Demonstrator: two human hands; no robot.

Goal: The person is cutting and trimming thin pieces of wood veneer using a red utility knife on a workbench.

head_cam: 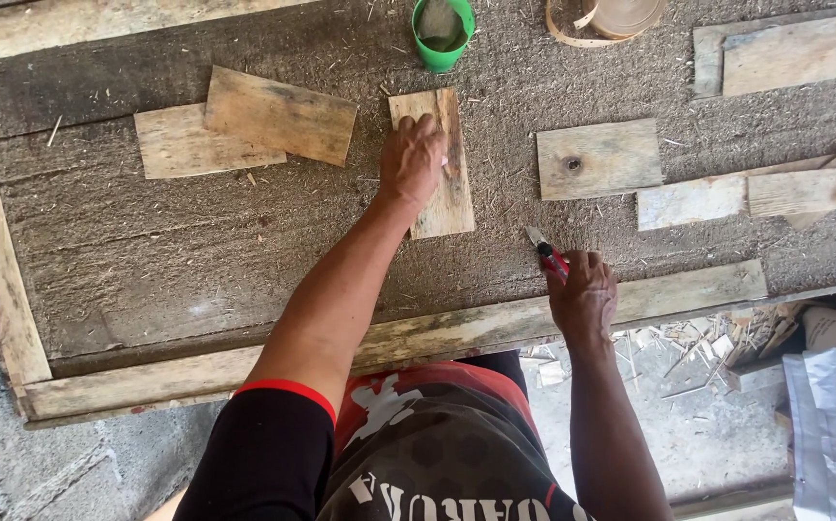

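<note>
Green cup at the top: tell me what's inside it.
The green cup holds something pale grey-brown that reaches up to about its rim. Whatever lies under that, and the cup's bottom, is covered.

Your left hand [412, 159] hides the middle of the upright plank [434, 164]. Your right hand [583, 294] covers the cutter [546, 253] handle. Green cup [442, 32] and tape roll [609, 19] are cropped at the top edge.
</note>
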